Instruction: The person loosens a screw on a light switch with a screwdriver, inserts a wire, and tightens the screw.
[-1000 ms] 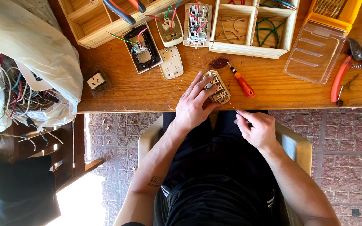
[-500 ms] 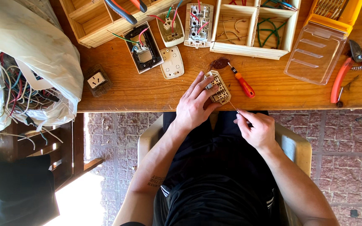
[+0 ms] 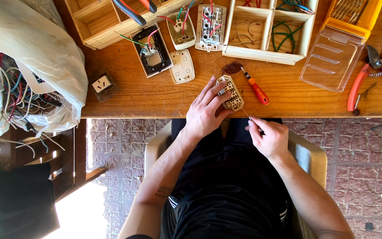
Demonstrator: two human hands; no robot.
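My left hand (image 3: 206, 110) rests on the near edge of the wooden table (image 3: 155, 95), fingers spread over a small beige switch module (image 3: 231, 92) and holding it down. My right hand (image 3: 268, 137) hovers just off the table edge, pinching a thin screwdriver (image 3: 245, 111) whose tip points into the module's near end. An orange-handled screwdriver (image 3: 257, 90) lies on the table just right of the module.
Behind lie a white cover plate (image 3: 182, 66), a black-framed switch with wires (image 3: 153, 51), more switch modules (image 3: 211, 26), wooden compartment boxes (image 3: 268, 28), a yellow bit case with clear lid (image 3: 332, 57), and red pliers (image 3: 368, 77). A white bag of wires (image 3: 27, 71) sits left.
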